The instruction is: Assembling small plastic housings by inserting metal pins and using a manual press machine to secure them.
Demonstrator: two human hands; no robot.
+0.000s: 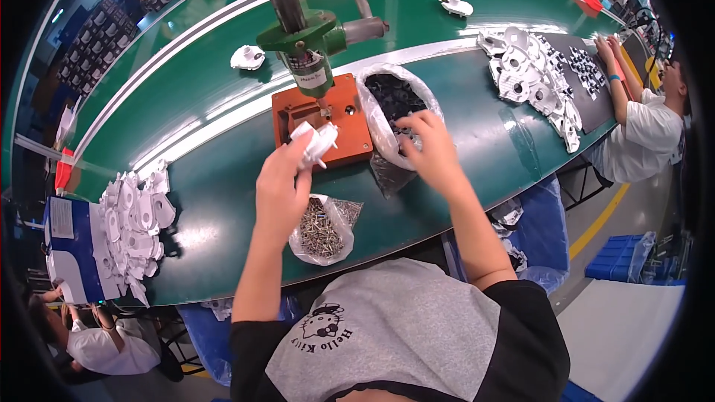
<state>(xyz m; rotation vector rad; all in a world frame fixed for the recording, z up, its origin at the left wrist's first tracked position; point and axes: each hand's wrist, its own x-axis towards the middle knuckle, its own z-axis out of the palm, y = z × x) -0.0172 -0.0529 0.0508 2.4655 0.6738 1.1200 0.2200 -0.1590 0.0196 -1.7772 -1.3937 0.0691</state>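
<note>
My left hand (281, 182) grips a white plastic housing part (320, 144), holding it at the near edge of an orange fixture block (360, 134). Above that block hangs a green press head (316, 80) with a slim tip pointing down. To the right, my right hand (434, 150) is at a clear plastic bag (364, 98) of small black parts (393, 94). Its fingers curl at the bag's right side, and what lies between the fingertips is too small to make out. Close below my left hand sits an open bag of metal pins or screws (320, 234).
White housing parts are piled at the left (134, 219) beside a blue-and-white box (73, 246), and more (521, 67) at the right near a co-worker (640, 130). Two single housings lie on the green belt (357, 30). A blue bin (540, 223) stands below the table's right edge.
</note>
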